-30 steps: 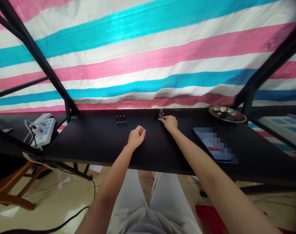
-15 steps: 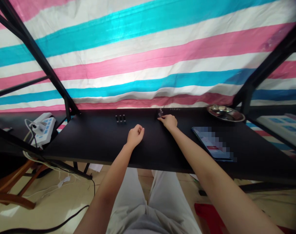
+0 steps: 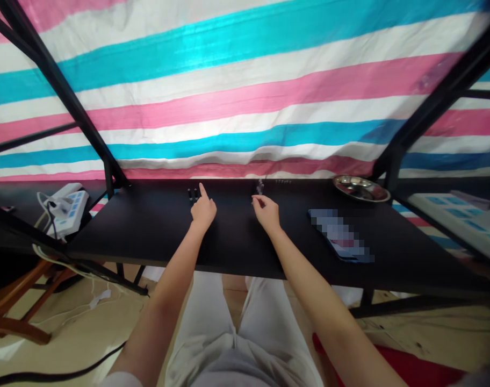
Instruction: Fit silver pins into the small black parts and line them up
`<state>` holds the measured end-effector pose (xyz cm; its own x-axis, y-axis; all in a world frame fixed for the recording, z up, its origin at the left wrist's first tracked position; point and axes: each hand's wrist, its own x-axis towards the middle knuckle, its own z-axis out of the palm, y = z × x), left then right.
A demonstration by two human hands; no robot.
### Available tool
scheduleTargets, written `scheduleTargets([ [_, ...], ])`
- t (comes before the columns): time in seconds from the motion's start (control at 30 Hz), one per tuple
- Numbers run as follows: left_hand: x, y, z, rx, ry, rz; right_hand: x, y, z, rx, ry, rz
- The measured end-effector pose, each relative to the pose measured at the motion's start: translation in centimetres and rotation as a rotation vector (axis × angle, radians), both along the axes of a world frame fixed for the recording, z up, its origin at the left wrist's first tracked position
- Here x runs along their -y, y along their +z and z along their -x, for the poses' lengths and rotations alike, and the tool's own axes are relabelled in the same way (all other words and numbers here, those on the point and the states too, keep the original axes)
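Observation:
My left hand point(image 3: 204, 210) is over the tabletop with its index finger stretched out beside the small dark cylinders with pale tips point(image 3: 193, 194). Two of these stand in view, and the finger covers the place beside them. Whether it touches one I cannot tell. My right hand point(image 3: 266, 212) is closed in a pinch, thumb and fingertips together; anything between them is too small to make out. Just beyond its fingertips lies a little cluster of shiny, greyish pieces point(image 3: 260, 186). Farther right, by the back edge, several tiny pieces point(image 3: 283, 181) form a row.
A round metal dish point(image 3: 382, 196) sits at the back right of the black table point(image 3: 156, 231). A phone point(image 3: 341, 236) with a blurred screen lies before it. White power strips point(image 3: 73, 212) stand at left. Black metal posts point(image 3: 86, 129) flank a striped sheet point(image 3: 229, 102).
My left hand has moved left and forward to the dark cylinders, and its index finger has straightened out. My right hand has drawn back slightly from the shiny cluster, still pinched. The view has shifted slightly.

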<state>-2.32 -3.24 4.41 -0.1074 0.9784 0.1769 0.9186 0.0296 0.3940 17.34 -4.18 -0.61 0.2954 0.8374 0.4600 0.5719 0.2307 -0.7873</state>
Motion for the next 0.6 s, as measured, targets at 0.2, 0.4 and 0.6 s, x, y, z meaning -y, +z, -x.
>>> scheduleTargets([
  [0.2,-2.5,0.6,0.7,-0.138,-0.005,0.122,0.9,-0.8,0.5,0.091,0.119,-0.053],
  [0.4,-3.8,0.4,0.3,-0.186,-0.013,0.166,1.4,-0.5,0.6,0.111,0.156,-0.046],
  [0.6,-3.8,-0.2,0.6,-0.273,-0.051,0.015,1.4,-0.8,0.6,0.108,0.175,-0.048],
])
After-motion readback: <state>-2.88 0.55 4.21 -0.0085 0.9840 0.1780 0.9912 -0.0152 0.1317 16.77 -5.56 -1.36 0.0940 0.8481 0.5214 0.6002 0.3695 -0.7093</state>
